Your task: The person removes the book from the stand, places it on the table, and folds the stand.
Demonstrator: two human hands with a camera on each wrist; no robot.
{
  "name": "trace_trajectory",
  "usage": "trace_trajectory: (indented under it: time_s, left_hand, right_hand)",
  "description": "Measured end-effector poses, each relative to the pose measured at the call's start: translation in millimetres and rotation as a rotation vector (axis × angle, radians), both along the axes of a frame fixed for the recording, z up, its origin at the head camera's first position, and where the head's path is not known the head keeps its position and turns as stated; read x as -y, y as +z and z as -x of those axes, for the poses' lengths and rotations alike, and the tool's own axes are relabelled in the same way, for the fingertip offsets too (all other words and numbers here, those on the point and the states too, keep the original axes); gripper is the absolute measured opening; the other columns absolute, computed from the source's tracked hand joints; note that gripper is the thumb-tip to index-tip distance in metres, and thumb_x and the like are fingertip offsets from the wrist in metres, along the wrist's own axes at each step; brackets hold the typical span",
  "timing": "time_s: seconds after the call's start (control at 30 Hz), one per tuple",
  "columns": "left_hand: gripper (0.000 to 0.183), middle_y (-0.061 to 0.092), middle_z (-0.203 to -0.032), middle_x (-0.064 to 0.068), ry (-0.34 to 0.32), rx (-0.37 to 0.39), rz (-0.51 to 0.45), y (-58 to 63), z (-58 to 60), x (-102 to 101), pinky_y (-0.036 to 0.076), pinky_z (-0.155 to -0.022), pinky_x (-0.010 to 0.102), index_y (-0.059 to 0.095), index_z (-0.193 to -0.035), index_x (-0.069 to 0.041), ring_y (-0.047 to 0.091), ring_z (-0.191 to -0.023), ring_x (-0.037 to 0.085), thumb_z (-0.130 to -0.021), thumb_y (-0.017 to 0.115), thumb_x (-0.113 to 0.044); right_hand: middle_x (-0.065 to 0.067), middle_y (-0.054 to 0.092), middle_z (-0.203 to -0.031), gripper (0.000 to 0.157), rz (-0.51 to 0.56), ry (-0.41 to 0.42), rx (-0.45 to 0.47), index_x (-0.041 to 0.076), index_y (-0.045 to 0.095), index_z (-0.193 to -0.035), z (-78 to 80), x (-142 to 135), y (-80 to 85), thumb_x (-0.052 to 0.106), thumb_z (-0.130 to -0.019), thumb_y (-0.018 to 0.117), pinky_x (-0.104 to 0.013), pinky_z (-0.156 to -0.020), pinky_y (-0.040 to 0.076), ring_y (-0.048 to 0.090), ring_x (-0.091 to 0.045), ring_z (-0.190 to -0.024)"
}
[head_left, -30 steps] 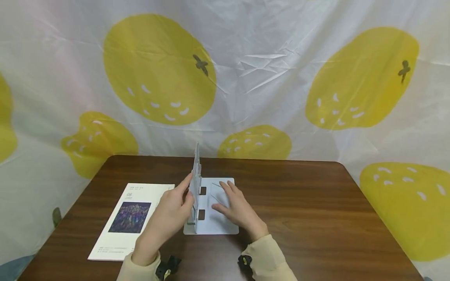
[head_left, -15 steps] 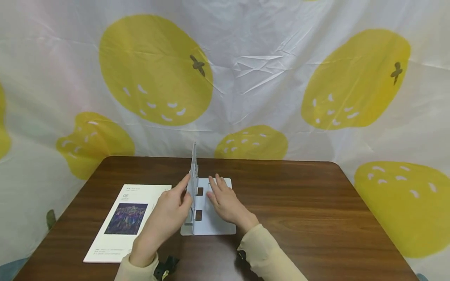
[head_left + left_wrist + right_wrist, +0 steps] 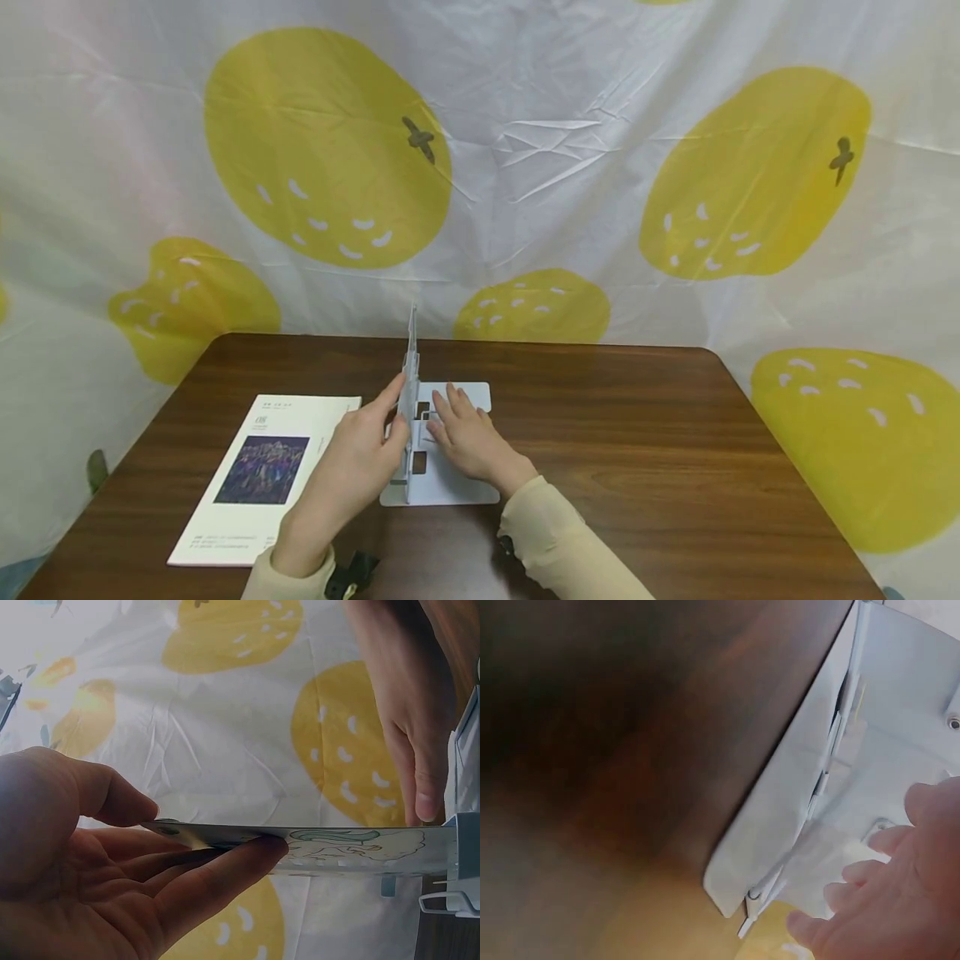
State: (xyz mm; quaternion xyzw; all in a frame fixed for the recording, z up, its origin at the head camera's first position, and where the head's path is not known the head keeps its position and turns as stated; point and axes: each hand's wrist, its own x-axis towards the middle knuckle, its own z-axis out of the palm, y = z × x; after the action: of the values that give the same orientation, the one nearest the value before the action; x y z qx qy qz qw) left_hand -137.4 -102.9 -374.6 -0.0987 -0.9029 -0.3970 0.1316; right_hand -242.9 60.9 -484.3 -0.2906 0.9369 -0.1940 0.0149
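A pale metal book stand has its base plate (image 3: 465, 493) flat on the table and its panel (image 3: 412, 354) upright, edge-on to the head view. My left hand (image 3: 356, 450) pinches the panel's near part between thumb and fingers; the left wrist view shows a printed drawing (image 3: 352, 844) on it. Over the base, my right hand (image 3: 468, 437) reaches in with extended fingers beside a thin wire support (image 3: 427, 414). In the right wrist view those fingers (image 3: 847, 896) are close to the panel's pale back (image 3: 900, 697); whether they touch it, I cannot tell.
A white booklet (image 3: 202, 525) with a dark picture on its cover lies left of the stand, partly behind the left forearm. The brown wooden table (image 3: 637, 467) ends at a curtain (image 3: 540, 208) printed with yellow fruit.
My right hand has moved left over the base, towards the upright panel, and the wire support now shows nearer the panel. The left hand keeps its hold on the panel.
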Motion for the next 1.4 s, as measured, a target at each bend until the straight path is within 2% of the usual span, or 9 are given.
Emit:
trace_trajectory:
  time_s: [0.17, 0.27, 0.4, 0.53, 0.8, 0.93, 1.03, 1.2, 1.4]
  left_hand:
    - [0.052, 0.068, -0.093, 0.016, -0.012, -0.003, -0.017, -1.1, -0.1, 1, 0.036, -0.043, 0.029, 0.042, -0.145, 0.002, 0.034, -0.046, 0.008, -0.094, 0.049, -0.005]
    - [0.051, 0.066, -0.117, 0.019, -0.015, -0.020, -0.021, -2.6, 0.1, 1, 0.041, -0.048, 0.029, 0.043, -0.144, 0.003, 0.048, -0.056, 0.012, -0.094, 0.050, -0.005]
    - [0.051, 0.064, -0.121, 0.019, -0.018, -0.026, -0.018, -2.8, 0.5, 0, 0.042, -0.051, 0.030, 0.044, -0.144, 0.001, 0.053, -0.064, 0.016, -0.094, 0.050, -0.006]
    - [0.052, 0.064, -0.123, 0.018, -0.026, -0.010, -0.017, -2.1, 0.2, -1, 0.041, -0.049, 0.029, 0.043, -0.146, -0.001, 0.049, -0.059, 0.014, -0.095, 0.050, -0.007]
    - [0.051, 0.063, -0.125, 0.018, -0.034, -0.001, -0.030, -3.8, 0.9, -2, 0.047, -0.060, 0.031, 0.044, -0.146, -0.002, 0.058, -0.072, 0.017, -0.096, 0.051, -0.009]
    - [0.052, 0.061, -0.128, 0.018, -0.050, -0.019, -0.092, -5.8, 2.2, -3, 0.055, -0.071, 0.031, 0.044, -0.146, -0.002, 0.067, -0.096, 0.022, -0.094, 0.053, -0.008]
    - [0.051, 0.060, -0.128, 0.019, -0.056, -0.052, -0.142, -7.5, 2.6, -3, 0.056, -0.078, 0.032, 0.047, -0.143, -0.001, 0.064, -0.108, 0.027, -0.093, 0.055, -0.005]
    - [0.046, 0.060, -0.130, 0.019, -0.056, -0.091, -0.162, -9.8, 2.8, -7, 0.055, -0.075, 0.030, 0.054, -0.137, 0.002, 0.066, -0.105, 0.029, -0.091, 0.059, -0.004]
    - [0.042, 0.062, -0.127, 0.016, -0.024, -0.116, -0.155, -12.5, 2.4, -11, 0.056, -0.072, 0.027, 0.059, -0.131, 0.002, 0.067, -0.102, 0.027, -0.090, 0.063, -0.004]
  right_hand:
    - [-0.018, 0.020, -0.159, 0.055, -0.088, 0.010, 0.022, 0.010, 0.031, -0.154, -0.8, 4, 1.5, 0.038, -0.107, 0.034, -0.060, -0.110, 0.023, 0.017, -0.033, -0.146]
    - [-0.017, 0.022, -0.158, 0.053, -0.121, 0.021, 0.041, 0.011, 0.035, -0.152, -1.3, 6, 2.7, 0.037, -0.106, 0.037, -0.061, -0.109, 0.023, 0.018, -0.033, -0.145]
    - [-0.019, 0.028, -0.156, 0.051, -0.135, 0.043, 0.053, 0.011, 0.042, -0.149, -2.0, 6, 8.1, 0.035, -0.104, 0.044, -0.063, -0.107, 0.025, 0.021, -0.037, -0.144]
    - [-0.022, 0.033, -0.153, 0.051, -0.094, 0.066, 0.086, 0.009, 0.046, -0.146, -2.6, 6, 13.8, 0.034, -0.102, 0.049, -0.061, -0.107, 0.027, 0.024, -0.042, -0.142]
    - [-0.024, 0.037, -0.150, 0.048, 0.046, 0.112, 0.179, 0.006, 0.048, -0.144, -9.1, 1, 39.8, 0.030, -0.102, 0.050, -0.053, -0.110, 0.027, 0.029, -0.039, -0.141]
    - [-0.017, 0.051, -0.141, 0.042, 0.166, 0.114, 0.100, 0.004, 0.054, -0.138, -11.9, -2, 53.6, 0.023, -0.101, 0.053, -0.045, -0.108, 0.035, 0.043, -0.030, -0.133]
    - [-0.011, 0.060, -0.130, 0.034, 0.341, 0.079, 0.010, 0.004, 0.059, -0.131, -14.2, -1, 62.0, 0.018, -0.100, 0.055, -0.041, -0.097, 0.046, 0.055, -0.026, -0.121]
    - [-0.002, 0.068, -0.110, 0.023, 0.632, -0.027, -0.046, 0.009, 0.066, -0.118, -19.7, 4, 79.0, 0.017, -0.100, 0.054, -0.035, -0.076, 0.053, 0.063, -0.017, -0.099]
    - [-0.002, 0.069, -0.096, 0.029, 0.723, -0.093, -0.015, 0.011, 0.068, -0.111, -19.1, 9, 91.4, 0.034, -0.103, 0.051, -0.035, -0.072, 0.053, 0.066, -0.019, -0.085]
